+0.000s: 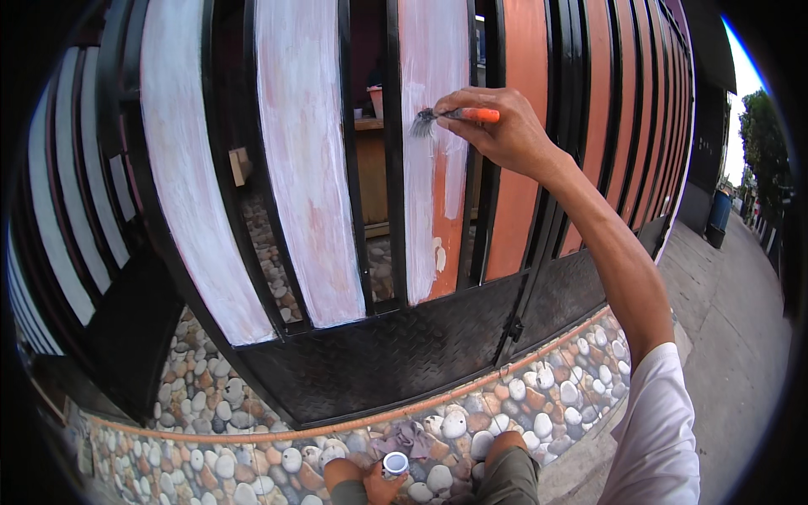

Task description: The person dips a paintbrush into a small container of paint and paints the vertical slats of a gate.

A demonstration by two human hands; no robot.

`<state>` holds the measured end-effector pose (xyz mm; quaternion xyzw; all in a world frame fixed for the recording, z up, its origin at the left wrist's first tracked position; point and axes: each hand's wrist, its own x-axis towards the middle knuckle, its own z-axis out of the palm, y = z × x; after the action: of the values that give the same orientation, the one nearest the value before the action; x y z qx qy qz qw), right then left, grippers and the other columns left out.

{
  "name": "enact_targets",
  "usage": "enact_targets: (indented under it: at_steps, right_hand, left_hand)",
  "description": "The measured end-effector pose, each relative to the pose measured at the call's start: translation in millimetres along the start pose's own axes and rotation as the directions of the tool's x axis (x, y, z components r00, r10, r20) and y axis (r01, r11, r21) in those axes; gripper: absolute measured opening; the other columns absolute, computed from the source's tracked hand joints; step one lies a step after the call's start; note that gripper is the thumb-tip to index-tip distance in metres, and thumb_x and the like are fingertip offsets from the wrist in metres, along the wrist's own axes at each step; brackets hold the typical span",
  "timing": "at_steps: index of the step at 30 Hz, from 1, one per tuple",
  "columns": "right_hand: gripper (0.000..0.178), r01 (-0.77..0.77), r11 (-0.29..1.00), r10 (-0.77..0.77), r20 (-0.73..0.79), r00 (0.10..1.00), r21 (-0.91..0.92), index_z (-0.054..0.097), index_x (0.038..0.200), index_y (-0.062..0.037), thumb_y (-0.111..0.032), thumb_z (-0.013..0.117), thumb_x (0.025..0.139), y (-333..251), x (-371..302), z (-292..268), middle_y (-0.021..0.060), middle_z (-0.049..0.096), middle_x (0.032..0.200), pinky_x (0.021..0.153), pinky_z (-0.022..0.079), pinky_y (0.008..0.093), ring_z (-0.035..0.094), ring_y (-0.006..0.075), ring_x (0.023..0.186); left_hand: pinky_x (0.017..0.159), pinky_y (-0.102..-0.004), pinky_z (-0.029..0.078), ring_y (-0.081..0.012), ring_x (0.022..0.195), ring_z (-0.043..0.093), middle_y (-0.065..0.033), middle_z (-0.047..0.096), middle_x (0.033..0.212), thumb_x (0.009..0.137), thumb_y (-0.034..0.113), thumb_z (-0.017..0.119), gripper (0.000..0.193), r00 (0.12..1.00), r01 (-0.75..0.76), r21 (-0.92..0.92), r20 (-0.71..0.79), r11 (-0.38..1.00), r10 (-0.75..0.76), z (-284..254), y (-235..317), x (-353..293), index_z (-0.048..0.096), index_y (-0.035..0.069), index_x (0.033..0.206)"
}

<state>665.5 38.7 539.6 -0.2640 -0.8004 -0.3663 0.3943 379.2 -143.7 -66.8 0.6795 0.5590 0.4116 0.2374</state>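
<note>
My right hand [513, 135] is closed round a paintbrush [478, 114] with an orange handle end. Its bristles, loaded with pale paint, touch the upper part of a gate slat [418, 181]. White paint streaks cover much of that slat, while bare orange shows at its lower right, along with one cream blob. Low in the view, between my knees, my left hand [383, 488] grips a small white paint cup [396, 462]; pale paint seems to lie inside. Two slats to the left, one of them the whitened slat [305, 168], carry thin, streaky white paint.
Orange slats [515, 202] stand to the right between black metal bars. A black textured panel [379, 362] with a latch forms the gate's lower part. A crumpled cloth [402, 439] lies on the pebble-patterned ground [539, 396]. Far right, a blue bin [718, 219] stands beside the pavement.
</note>
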Motion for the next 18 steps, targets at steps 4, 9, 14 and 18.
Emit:
enact_targets:
  at_steps: [4,9,14,18]
  right_hand:
    - [0.014,0.098,0.990,-0.128,-0.361,0.924,-0.101,0.076,0.103,-0.0149,-0.022,0.072,0.092,36,59,-7,0.0047,0.076,0.096,0.070,0.057,0.0359,0.071,0.0256,0.075]
    - [0.015,0.135,0.961,-0.213,-0.338,0.917,-0.239,0.076,0.104,-0.0152,-0.022,0.072,0.092,36,56,1,0.0027,0.076,0.101,0.071,0.058,0.0348,0.072,0.0258,0.079]
    - [0.011,0.043,0.978,-0.047,-0.012,0.999,-0.206,0.075,0.102,-0.0130,-0.016,0.071,0.092,-5,4,4,0.0021,0.075,0.099,0.069,0.057,0.0350,0.072,0.0254,0.080]
    - [0.011,0.040,0.988,-0.012,0.186,0.982,-0.149,0.075,0.100,-0.0118,-0.014,0.072,0.090,-18,-6,-13,0.0027,0.075,0.097,0.069,0.056,0.0340,0.072,0.0250,0.079]
  left_hand:
    - [0.073,-0.0417,0.056,-0.0306,0.081,0.069,-0.0165,0.071,0.094,0.064,0.033,0.094,0.059,0.999,0.049,-0.002,0.016,0.999,-0.049,1,-6,1,0.068,0.002,0.107]
    - [0.083,-0.0438,0.057,-0.0317,0.094,0.073,-0.0174,0.075,0.100,0.075,0.030,0.084,0.055,0.910,0.371,0.052,0.177,0.927,-0.374,17,-29,2,0.067,0.008,0.123]
    - [0.082,-0.0444,0.058,-0.0327,0.094,0.073,-0.0174,0.075,0.100,0.074,0.031,0.085,0.055,0.961,0.265,-0.008,0.089,0.964,-0.263,29,-49,-4,0.067,0.008,0.122]
    - [0.081,-0.0449,0.058,-0.0338,0.094,0.073,-0.0175,0.075,0.100,0.073,0.032,0.086,0.056,0.985,0.174,-0.042,0.027,0.984,-0.173,37,-59,-7,0.068,0.009,0.121]
